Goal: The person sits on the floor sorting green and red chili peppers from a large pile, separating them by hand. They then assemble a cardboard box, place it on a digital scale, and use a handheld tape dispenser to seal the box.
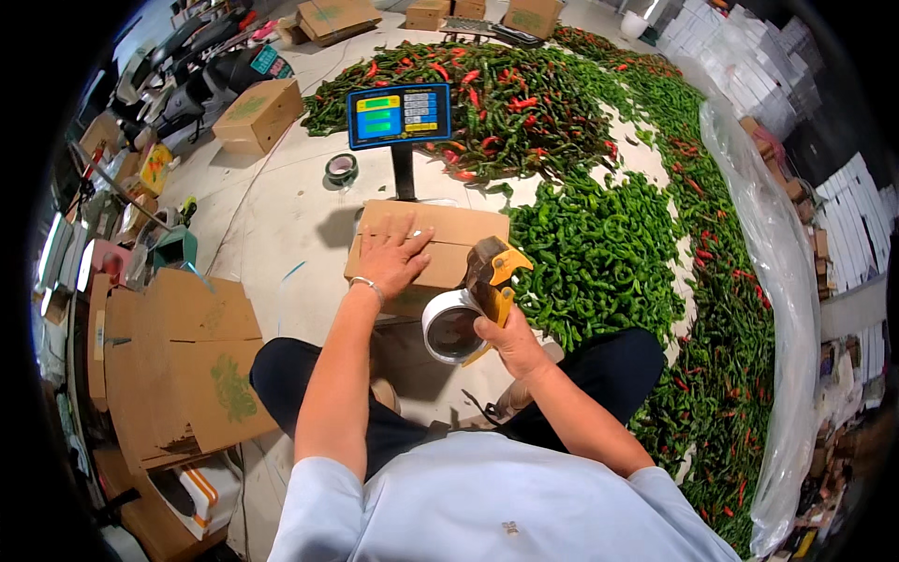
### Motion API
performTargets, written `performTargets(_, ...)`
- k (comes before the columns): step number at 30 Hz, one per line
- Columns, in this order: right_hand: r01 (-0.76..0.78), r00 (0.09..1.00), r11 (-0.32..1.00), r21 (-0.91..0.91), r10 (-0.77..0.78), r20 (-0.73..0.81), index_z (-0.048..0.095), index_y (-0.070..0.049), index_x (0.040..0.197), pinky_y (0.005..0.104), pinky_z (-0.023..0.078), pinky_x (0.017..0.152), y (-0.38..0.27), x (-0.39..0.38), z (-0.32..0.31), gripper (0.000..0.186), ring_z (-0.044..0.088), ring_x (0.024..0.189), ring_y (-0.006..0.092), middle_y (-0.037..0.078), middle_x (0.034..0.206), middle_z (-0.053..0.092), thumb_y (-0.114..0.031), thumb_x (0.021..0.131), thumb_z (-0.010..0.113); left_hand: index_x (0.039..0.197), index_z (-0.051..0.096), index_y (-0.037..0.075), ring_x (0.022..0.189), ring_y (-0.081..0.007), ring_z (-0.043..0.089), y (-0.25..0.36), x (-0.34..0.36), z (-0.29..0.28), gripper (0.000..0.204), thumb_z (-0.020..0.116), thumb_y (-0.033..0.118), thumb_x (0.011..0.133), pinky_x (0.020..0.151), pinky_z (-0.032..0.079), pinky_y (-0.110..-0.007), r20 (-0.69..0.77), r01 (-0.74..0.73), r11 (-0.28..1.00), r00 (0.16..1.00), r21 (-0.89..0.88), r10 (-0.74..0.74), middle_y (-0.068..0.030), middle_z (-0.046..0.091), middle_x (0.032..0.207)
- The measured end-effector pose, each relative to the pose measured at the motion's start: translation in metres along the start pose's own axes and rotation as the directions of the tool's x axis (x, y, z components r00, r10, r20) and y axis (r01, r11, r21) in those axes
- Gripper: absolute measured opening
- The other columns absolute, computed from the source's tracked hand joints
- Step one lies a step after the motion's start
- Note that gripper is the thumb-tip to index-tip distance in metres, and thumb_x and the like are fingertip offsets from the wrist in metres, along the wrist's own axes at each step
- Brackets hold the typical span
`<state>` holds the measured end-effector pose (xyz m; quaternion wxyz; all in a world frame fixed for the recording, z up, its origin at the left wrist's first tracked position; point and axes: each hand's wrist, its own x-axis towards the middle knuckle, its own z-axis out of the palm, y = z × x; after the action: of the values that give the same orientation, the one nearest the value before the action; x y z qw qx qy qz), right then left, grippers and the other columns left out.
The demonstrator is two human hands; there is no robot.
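Observation:
My left hand (391, 251) lies flat with spread fingers on top of a closed cardboard box (449, 229). In my right hand (513, 345) is a yellow tape dispenser (507, 272) loaded with a wide roll of tape (453, 326). Its front end reaches the right side of the box lid; whether it touches is hard to tell. Directly behind the box rises a scale display (400, 116) on a black post. Green peppers (599, 258) lie heaped just right of the box.
Red and green peppers (510, 103) are piled farther back, and a long band runs down the right beside clear plastic sheeting (749, 281). Flattened cardboard (187, 365) stands at left. A tape roll (341, 169) and another box (257, 114) sit on the floor.

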<state>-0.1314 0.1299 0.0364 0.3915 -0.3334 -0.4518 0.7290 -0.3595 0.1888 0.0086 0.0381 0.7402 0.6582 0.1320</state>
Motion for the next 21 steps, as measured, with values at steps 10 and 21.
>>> performTargets(10, 0.271, 0.950, 0.962, 0.018, -0.265, -0.167, 0.049, -0.002, 0.114, 0.0264, 0.041, 0.084, -0.022, -0.001, -0.009, 0.056, 0.052, 0.095, 0.0130, 0.003, 0.104, 0.057, -0.038, 0.076, 0.071, 0.126, 0.040, 0.000, 0.094, -0.0148, 0.056, 0.096, -0.076, -0.049, 0.057, 0.066, 0.017, 0.078, 0.082, 0.045, -0.028, 0.198, 0.200, 0.148, 0.980, -0.969, -0.028, -0.0096, 0.058, 0.104)
performTargets(21, 0.112, 0.986, 0.758, -0.643, -0.164, -0.022, 0.054, -0.003, 0.096, 0.0305, 0.046, 0.073, -0.081, -0.023, 0.002, 0.056, 0.056, 0.079, 0.0165, 0.004, 0.087, 0.058, -0.024, 0.054, 0.085, 0.109, 0.052, -0.002, 0.078, -0.0076, 0.054, 0.060, -0.069, -0.117, 0.034, 0.053, -0.003, 0.076, 0.070, 0.044, -0.021, 0.184, 0.202, 0.265, 0.979, -0.943, -0.092, -0.0029, 0.060, 0.090)
